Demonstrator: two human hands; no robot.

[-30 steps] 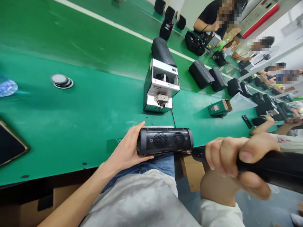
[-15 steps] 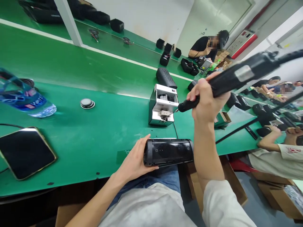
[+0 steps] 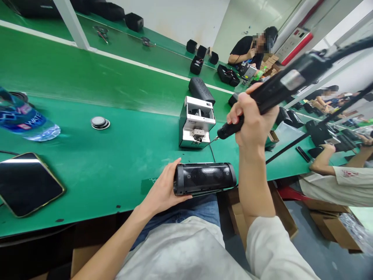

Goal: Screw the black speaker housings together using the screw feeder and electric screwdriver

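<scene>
My left hand (image 3: 163,186) grips the left end of a black speaker housing (image 3: 208,177) at the bench's front edge. Its glossy side, with two perforated round areas, faces up. Up and to the right, my right hand (image 3: 255,116) is wrapped round a black electric screwdriver (image 3: 285,87). The screwdriver's bit points down and left, just beside a metal screw feeder (image 3: 197,122), and sits slightly apart from its front outlet. Whether a screw is on the tip is too small to tell. Behind the feeder lies a black perforated speaker shell (image 3: 201,90).
On the left are a water bottle (image 3: 29,120), a phone (image 3: 30,184) and a small stack of round discs (image 3: 100,123). Black speaker parts (image 3: 196,64) line the far belt. Co-workers sit at right and far back. Cardboard boxes (image 3: 335,229) stand on the floor.
The screwdriver's bit has come away from the screw feeder's outlet, towards the right. My left hand still holds the speaker housing. The whole view has shifted slightly.
</scene>
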